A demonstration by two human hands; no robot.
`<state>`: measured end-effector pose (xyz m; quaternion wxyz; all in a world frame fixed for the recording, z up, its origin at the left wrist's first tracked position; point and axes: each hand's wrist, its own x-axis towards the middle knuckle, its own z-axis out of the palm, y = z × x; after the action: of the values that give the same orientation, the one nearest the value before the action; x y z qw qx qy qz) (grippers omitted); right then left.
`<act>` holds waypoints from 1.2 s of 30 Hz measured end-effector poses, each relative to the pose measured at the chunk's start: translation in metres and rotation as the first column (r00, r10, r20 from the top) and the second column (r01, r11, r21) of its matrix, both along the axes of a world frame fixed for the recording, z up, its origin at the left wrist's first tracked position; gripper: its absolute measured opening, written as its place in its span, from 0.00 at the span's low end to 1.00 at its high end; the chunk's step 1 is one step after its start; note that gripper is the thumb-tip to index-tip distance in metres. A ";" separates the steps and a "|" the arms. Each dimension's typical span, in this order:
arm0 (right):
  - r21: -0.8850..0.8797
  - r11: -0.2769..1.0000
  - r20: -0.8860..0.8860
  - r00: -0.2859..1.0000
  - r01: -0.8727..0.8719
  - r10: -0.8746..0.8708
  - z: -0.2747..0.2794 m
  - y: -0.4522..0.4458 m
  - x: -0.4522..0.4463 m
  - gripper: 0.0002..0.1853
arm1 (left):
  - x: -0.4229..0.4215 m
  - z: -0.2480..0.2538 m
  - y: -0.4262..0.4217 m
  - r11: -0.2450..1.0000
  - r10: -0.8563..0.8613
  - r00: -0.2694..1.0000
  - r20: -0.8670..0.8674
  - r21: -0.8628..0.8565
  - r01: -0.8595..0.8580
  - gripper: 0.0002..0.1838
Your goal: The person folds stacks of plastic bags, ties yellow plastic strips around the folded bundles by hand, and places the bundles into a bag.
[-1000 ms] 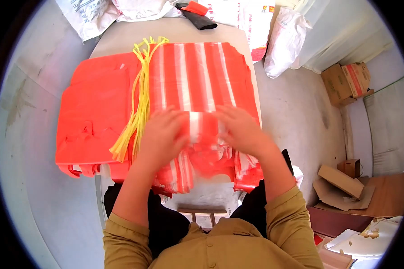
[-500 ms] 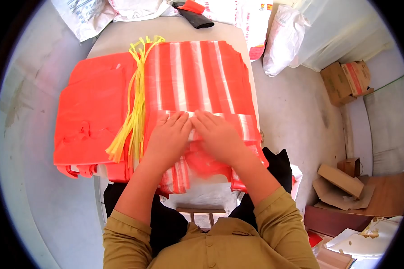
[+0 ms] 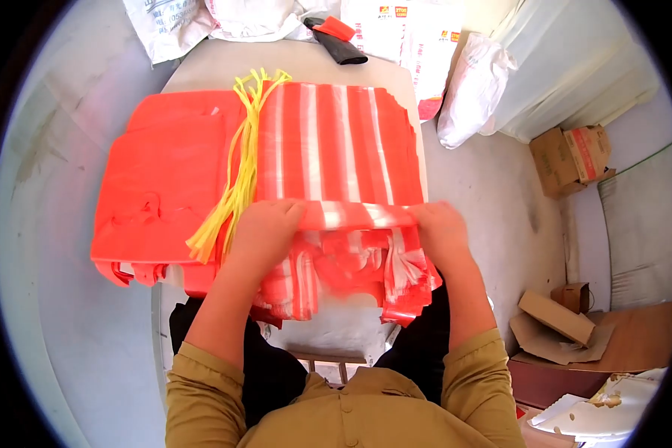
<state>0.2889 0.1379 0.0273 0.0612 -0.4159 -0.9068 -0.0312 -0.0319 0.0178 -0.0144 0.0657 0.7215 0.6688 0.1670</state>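
Note:
A stack of red and white striped plastic bags [image 3: 328, 142] lies in front of me, its near part folded over in a band. My left hand [image 3: 270, 228] is closed on the left end of this folded band, and my right hand [image 3: 442, 228] grips its right end. Loose handle parts of the bags hang over the near edge. Left of the stack, a bundle of yellow ties [image 3: 244, 172] lies along a pile of plain red bags [image 3: 164, 172].
White printed sacks [image 3: 381, 30] stand beyond the table [image 3: 239, 60], with a black and red item [image 3: 337, 45] beside them. A wrapped white bundle [image 3: 474, 93] is on the floor. Cardboard boxes [image 3: 571, 158] and an opened carton [image 3: 556, 321] are at right.
My hands were together at the middle of the fold. They have moved apart to its two ends and now grip it, and the folded band looks slightly lifted.

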 end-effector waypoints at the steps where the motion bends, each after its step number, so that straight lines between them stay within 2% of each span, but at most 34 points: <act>1: 0.076 0.997 0.028 1.000 0.009 -0.011 0.009 0.007 0.001 0.22 | 0.004 0.010 -0.005 1.000 0.025 0.997 0.074 -0.008 -0.025 0.16; 3: 0.333 0.940 -0.334 0.923 -0.072 0.190 0.043 0.015 -0.002 0.19 | 0.016 0.025 -0.019 0.996 0.082 0.972 0.220 -0.036 -0.076 0.16; 4: 0.428 0.904 -0.423 0.887 0.018 0.183 0.058 0.007 -0.009 0.20 | 0.021 0.024 -0.024 0.988 0.139 0.844 0.517 -0.131 -0.082 0.15; 5: 0.508 0.854 -0.508 0.841 0.115 0.188 0.071 -0.002 -0.021 0.20 | 0.026 0.021 -0.028 0.974 0.208 0.624 0.753 -0.219 -0.059 0.15; 6: 0.570 0.793 -0.586 0.784 0.218 0.206 0.077 -0.008 -0.031 0.21 | 0.032 0.017 -0.032 0.957 0.277 0.336 0.900 -0.291 -0.009 0.15; 8: 0.384 0.918 -0.656 0.729 0.098 0.197 0.054 -0.011 -0.040 0.23 | 0.053 -0.022 -0.035 0.932 0.364 -0.064 0.929 -0.362 0.037 0.21; 9: 0.283 0.959 -0.687 0.703 0.028 0.183 0.037 -0.014 -0.044 0.23 | 0.060 -0.034 -0.037 0.920 0.391 -0.265 0.882 -0.387 0.071 0.25; 11: -0.040 0.996 -0.669 0.743 -0.085 0.036 -0.005 -0.036 -0.057 0.24 | 0.063 -0.031 -0.043 0.866 0.499 -0.241 0.832 -0.476 0.151 0.27; 13: -0.229 0.958 -0.623 0.782 -0.171 -0.010 -0.036 -0.064 -0.070 0.27 | 0.064 -0.034 -0.048 0.828 0.558 -0.222 0.799 -0.520 0.211 0.31; 16: -0.572 0.797 -0.704 0.616 -0.195 -0.354 -0.070 -0.084 -0.075 0.28 | 0.062 -0.018 -0.053 0.760 0.642 -0.138 0.754 -0.603 0.245 0.33; 19: -0.684 0.700 -0.691 0.489 -0.204 -0.533 -0.084 -0.086 -0.070 0.29 | 0.063 -0.030 -0.054 0.779 0.621 -0.161 0.767 -0.581 0.235 0.35; 22: -0.675 0.683 -0.729 0.400 -0.279 -0.556 -0.082 -0.097 -0.075 0.31 | 0.061 -0.037 -0.053 0.799 0.593 -0.200 0.780 -0.540 0.264 0.35; 25: -0.647 0.720 -0.746 0.402 -0.252 -0.530 -0.090 -0.104 -0.083 0.31 | 0.062 -0.039 -0.052 0.812 0.579 -0.231 0.782 -0.525 0.256 0.35; 28: -0.604 0.760 -0.766 0.438 -0.239 -0.471 -0.084 -0.111 -0.092 0.32 | 0.063 -0.032 -0.053 0.816 0.575 -0.257 0.777 -0.523 0.246 0.34; 34: -0.656 0.710 -0.718 0.502 -0.256 -0.482 -0.061 -0.106 -0.101 0.34 | 0.060 -0.035 -0.052 0.810 0.574 -0.225 0.787 -0.506 0.297 0.35; 36: -0.607 0.770 -0.706 0.579 -0.199 -0.407 -0.067 -0.100 -0.103 0.35 | 0.060 -0.030 -0.051 0.776 0.621 -0.189 0.761 -0.562 0.286 0.35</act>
<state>0.1862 0.0383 -0.0395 0.3218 -0.4346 -0.7032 0.4616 0.0286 -0.0332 -0.0442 0.7340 0.1598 0.4838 0.4490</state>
